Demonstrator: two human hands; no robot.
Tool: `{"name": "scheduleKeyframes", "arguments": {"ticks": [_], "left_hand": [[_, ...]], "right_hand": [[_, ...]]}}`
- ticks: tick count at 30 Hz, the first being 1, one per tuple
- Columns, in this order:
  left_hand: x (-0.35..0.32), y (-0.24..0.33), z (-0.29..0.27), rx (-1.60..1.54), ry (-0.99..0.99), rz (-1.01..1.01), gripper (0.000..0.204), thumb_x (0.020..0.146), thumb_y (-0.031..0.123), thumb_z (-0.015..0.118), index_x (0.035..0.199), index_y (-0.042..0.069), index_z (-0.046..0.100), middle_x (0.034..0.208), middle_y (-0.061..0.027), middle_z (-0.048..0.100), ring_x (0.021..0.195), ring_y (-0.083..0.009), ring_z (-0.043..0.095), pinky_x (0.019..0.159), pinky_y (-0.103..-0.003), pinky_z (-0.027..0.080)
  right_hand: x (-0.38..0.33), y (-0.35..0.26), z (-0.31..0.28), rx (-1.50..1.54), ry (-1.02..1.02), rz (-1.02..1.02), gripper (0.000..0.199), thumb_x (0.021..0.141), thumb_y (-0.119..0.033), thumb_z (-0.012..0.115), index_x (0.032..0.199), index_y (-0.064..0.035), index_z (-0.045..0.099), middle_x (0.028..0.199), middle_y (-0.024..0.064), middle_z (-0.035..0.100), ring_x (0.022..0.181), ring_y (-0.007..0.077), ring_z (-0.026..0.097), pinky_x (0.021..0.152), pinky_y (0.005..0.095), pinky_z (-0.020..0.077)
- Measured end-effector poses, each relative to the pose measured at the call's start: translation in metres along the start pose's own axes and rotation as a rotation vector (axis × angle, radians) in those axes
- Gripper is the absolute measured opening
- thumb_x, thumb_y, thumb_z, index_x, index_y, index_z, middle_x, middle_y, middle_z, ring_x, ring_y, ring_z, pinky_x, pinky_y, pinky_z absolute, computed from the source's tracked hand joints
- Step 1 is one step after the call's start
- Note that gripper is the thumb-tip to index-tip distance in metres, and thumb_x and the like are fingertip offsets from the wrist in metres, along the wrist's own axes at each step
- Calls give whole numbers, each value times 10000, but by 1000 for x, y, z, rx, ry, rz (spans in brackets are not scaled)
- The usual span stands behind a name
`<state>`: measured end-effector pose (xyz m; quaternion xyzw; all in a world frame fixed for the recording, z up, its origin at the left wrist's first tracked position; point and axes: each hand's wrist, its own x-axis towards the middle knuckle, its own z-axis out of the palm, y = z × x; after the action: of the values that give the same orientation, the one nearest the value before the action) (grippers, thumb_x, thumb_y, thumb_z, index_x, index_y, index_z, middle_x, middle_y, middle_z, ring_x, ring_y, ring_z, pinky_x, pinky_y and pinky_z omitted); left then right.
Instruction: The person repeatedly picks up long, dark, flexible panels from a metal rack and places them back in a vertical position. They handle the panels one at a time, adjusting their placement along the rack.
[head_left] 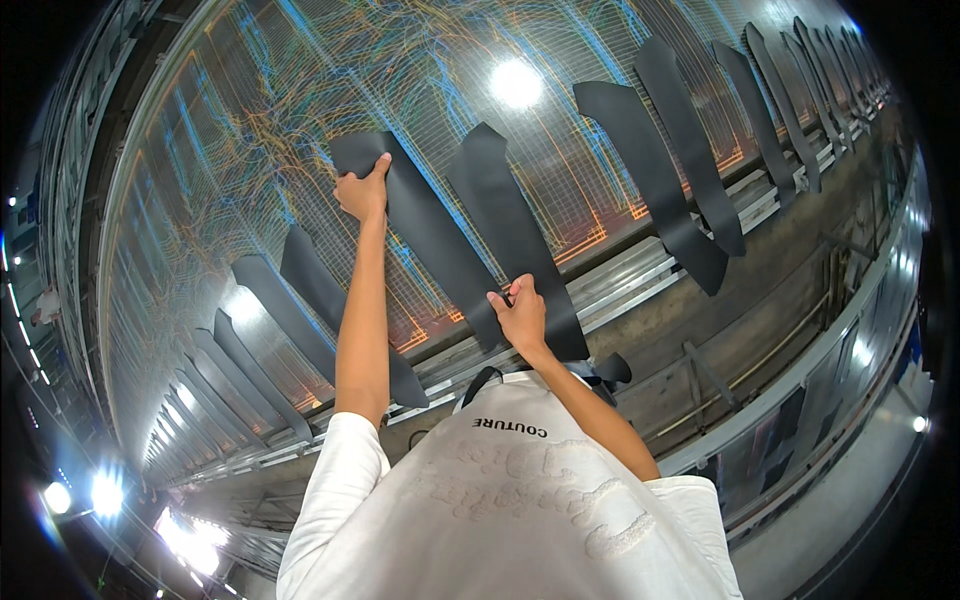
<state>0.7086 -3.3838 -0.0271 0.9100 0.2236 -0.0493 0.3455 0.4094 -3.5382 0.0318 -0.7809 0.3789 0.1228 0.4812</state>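
A long dark grey leather-like strip lies on a shiny sheet-covered table, slanting from upper left to lower right. At its far end my left hand is closed on the edge, thumb on top and the other fingers curled at the side. My right hand is closed near the strip's near end, thumb and fingers pinched together at its right edge. Another dark strip, with a pointed far end, lies just to the right, partly behind my right hand.
The table carries a grid and tangled blue, orange and green lines. More dark strips run right, and several others recede left; their near ends overhang a metal rail. A concrete floor and metal framework lie beyond the rail.
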Motion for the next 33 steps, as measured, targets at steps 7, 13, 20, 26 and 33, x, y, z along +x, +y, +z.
{"name": "scheduleKeyframes", "arguments": {"ticks": [7,13,20,26,33], "left_hand": [[-4,3,0,-22,-15,-22,747,698,511,863,1092,-93,670,1227,-193,607,1230,-381,442,1060,-547,361],[0,-3,5,19,104,64,652,657,484,902,908,-81,696,1067,-238,652,911,-359,661,840,-486,519],[-3,1,3,66,105,72,694,642,514,901,924,-87,700,1097,-257,644,967,-378,648,866,-492,509],[0,-2,2,17,1,4,738,686,548,861,1017,-92,699,1234,-177,605,1207,-381,450,1064,-561,340],[-6,4,0,-3,24,13,697,691,539,862,990,-72,706,1237,-161,603,1208,-378,447,1056,-557,342]], "right_hand": [[1,3,1,-38,-2,-15,387,834,-250,801,945,-30,503,720,151,625,684,379,653,659,469,500],[-3,-5,3,-94,-44,7,352,855,-248,780,935,-41,507,700,138,622,684,390,655,653,485,491],[-3,-8,4,-104,-26,14,336,859,-239,775,932,-42,513,708,141,637,702,398,663,664,498,490],[-4,-8,4,-110,-23,9,339,861,-234,773,935,-35,509,762,153,660,737,413,669,682,510,492],[-3,-5,4,-102,-24,14,335,867,-229,768,938,-36,505,797,161,668,768,432,668,702,519,491]]}}
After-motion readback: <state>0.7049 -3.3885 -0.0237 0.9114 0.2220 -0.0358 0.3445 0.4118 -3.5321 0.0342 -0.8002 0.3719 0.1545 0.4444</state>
